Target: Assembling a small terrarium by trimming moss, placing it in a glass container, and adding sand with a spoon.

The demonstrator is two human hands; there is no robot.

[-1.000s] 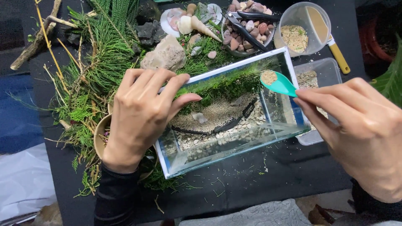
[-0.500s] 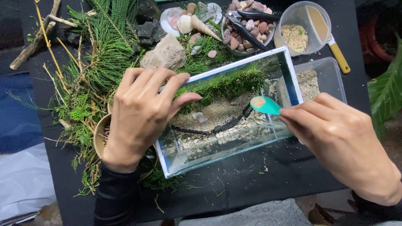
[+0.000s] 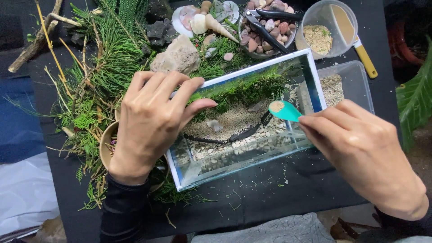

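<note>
Now we are resting our left hand (image 3: 150,121) on the left end of the small glass tank (image 3: 310,81), fingers spread flat over its rim and top edge, the grip released rather than closed on anything. Our right hand (image 3: 364,153) is pinching the handle of a teal plastic spoon (image 3: 283,110), grasping it between thumb and fingertips. The spoon's bowl is sitting over the tank's right half and is carrying a little heap of pale sand.

Inside the tank we are seeing a band of green moss (image 3: 247,87) along the far wall, a patch of sand (image 3: 234,121) in the middle, a dark curved strip (image 3: 243,133) dividing it from the pale gravel (image 3: 238,146) along the near wall, and a small grey stone (image 3: 215,124) lying on the sand. The tank is sitting tilted on the black tabletop (image 3: 270,202), near its middle.

Just right of the tank, touching it, a clear plastic tub (image 3: 355,83) is holding more sand. Farther off, a round clear cup (image 3: 321,31) is holding a coarser mix with a yellow-handled tool (image 3: 360,45) laid across it. A bowl of pebbles (image 3: 270,31) with black pliers (image 3: 265,27) on top is sitting at the far edge, beside shells (image 3: 202,20) and a tan rock (image 3: 177,56). Green conifer sprigs (image 3: 99,76) and twigs (image 3: 36,42) are covering the left side.
</note>
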